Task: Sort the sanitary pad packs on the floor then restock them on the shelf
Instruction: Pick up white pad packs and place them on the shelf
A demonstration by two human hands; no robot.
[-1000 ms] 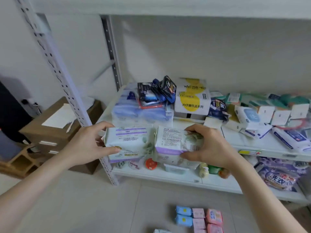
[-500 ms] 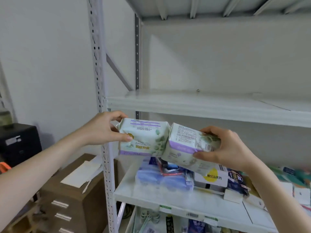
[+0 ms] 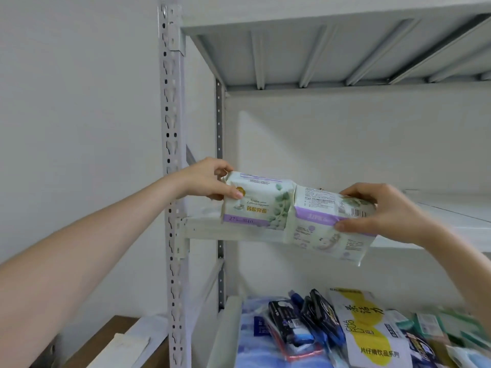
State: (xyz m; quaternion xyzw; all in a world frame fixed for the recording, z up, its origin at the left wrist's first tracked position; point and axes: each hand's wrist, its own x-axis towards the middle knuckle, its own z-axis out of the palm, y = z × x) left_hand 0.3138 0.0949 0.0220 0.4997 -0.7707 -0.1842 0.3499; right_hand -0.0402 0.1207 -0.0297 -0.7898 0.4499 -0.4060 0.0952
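Gripping left pack (image 3: 255, 205) and right pack (image 3: 329, 229) in curled fingers (image 3: 345, 225), I fear the tilted right one snags the shelf (image 3: 207, 229) and drops.

The left pad pack (image 3: 255, 205) and right pad pack (image 3: 326, 229) I hold are wrapped in thin, soft plastic film with a faint sheen, creased at the ends. The shelf upright (image 3: 172, 128) and ribbed upper shelf (image 3: 318, 49) are smooth, matt painted metal. The blue pack (image 3: 249, 351) below is glossy plastic; the box (image 3: 106, 333) looks like matt brown cardboard.
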